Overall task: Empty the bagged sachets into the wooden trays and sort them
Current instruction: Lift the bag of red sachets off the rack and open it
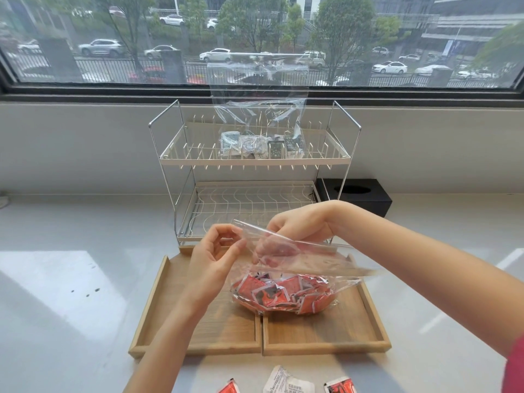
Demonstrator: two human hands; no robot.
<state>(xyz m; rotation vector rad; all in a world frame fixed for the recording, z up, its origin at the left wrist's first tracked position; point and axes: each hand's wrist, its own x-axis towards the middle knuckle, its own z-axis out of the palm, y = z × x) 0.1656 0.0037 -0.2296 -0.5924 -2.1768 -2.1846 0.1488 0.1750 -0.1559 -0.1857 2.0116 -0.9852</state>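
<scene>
Both hands pinched the bag (283,282) mouth, left hand (215,259) near end, right hand (300,225) far; mouth ran left-right above trays (365,316).

right hand (300,231) fingers: blurred behind clear bag (297,268) film, grip unclear | loose sachets (287,382) nearer than both hands: cut by bottom edge, print illegible | second bag (259,146) on rack (255,160) beyond hands: sachet labels too small to read | red sleeve (516,367): cut at right edge
</scene>
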